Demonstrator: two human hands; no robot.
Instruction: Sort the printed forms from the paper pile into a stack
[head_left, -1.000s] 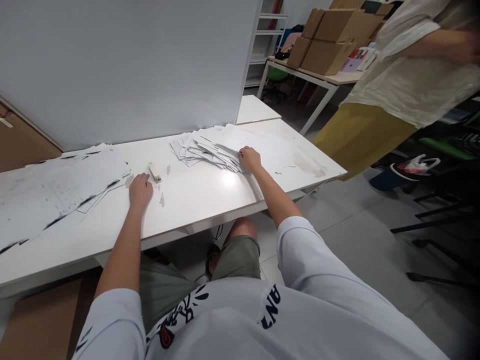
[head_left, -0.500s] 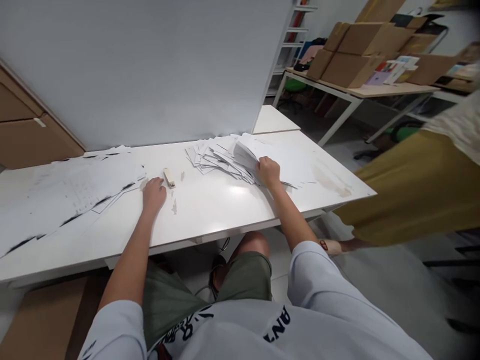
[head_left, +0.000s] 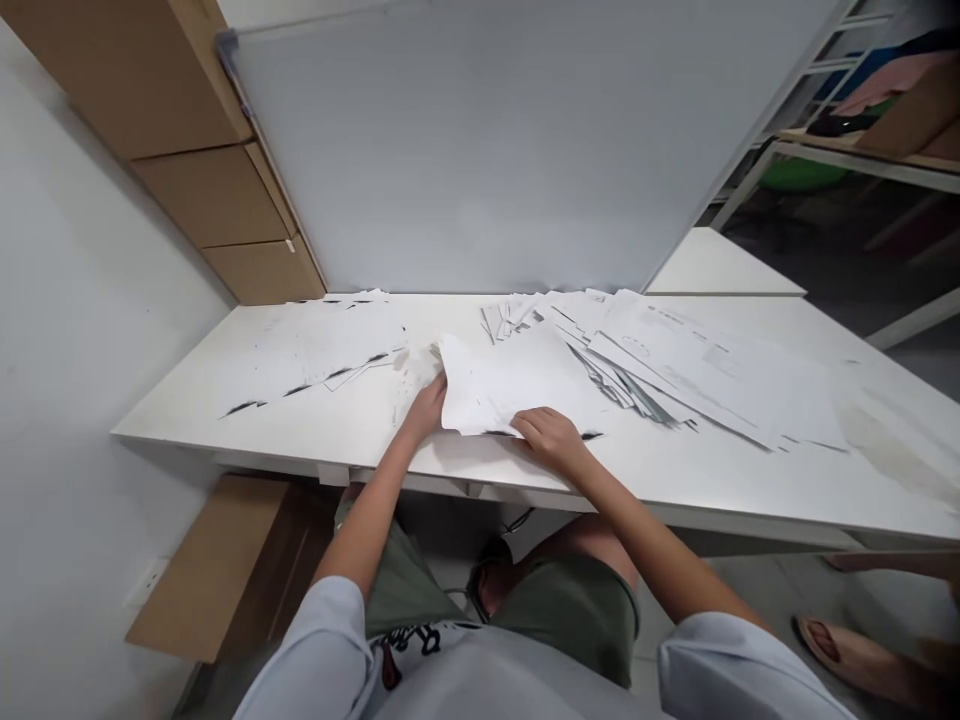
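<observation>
A thin bundle of white paper sheets [head_left: 517, 385] lies in front of me on the white table [head_left: 360, 430]. My right hand [head_left: 551, 440] pinches its near edge, fingers closed on the paper. My left hand [head_left: 426, 408] grips the bundle's left edge, which curls up a little. A fanned heap of more sheets [head_left: 660, 360] spreads to the right of the bundle. Another spread of printed sheets [head_left: 315, 350] lies to the left. The stapler seen earlier is hidden from view.
A grey partition board [head_left: 487, 150] stands along the table's far edge. Brown cabinets [head_left: 195, 170] rise at the back left, and a cardboard box [head_left: 202, 570] sits under the table. Another person's sandalled foot [head_left: 855, 655] shows at the lower right.
My right hand has pulled a bundle of sheets off the right heap to the table's middle. My left hand left the stapler's side and took the bundle's left edge. The view swung left.
</observation>
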